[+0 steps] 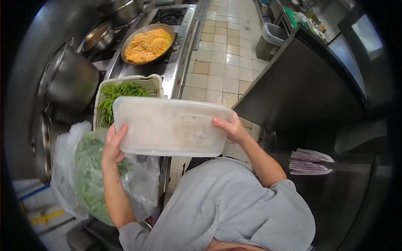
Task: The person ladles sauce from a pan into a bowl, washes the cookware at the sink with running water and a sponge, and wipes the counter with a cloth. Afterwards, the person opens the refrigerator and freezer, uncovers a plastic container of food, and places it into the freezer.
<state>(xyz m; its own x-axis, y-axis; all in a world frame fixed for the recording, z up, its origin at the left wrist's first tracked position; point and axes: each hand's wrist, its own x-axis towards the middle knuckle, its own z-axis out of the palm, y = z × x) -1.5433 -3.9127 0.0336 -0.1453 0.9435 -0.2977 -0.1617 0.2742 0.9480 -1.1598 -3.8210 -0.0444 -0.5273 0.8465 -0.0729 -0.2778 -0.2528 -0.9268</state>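
A long, translucent white plastic container (171, 125) is held up in front of my body, its broad face toward me. My left hand (114, 142) grips its left end, thumb on the near face. At the right end, my right hand (232, 127) holds it the same way, with the fingers hidden behind. Whether anything is inside I cannot tell. Behind its left part stands a pale perforated basket (158, 85) with green leafy stems (125, 90). Below my left hand lies a clear plastic bag (90, 180) full of green leaves.
A wide pan (147, 44) of orange, crumbly food sits on the stove, beside a large pot (69, 81) and a smaller pan (99, 37). To the right are a dark cabinet (301, 83), a striped towel (310, 162) and a lined bin (270, 42). Tiled floor (215, 54) runs ahead.
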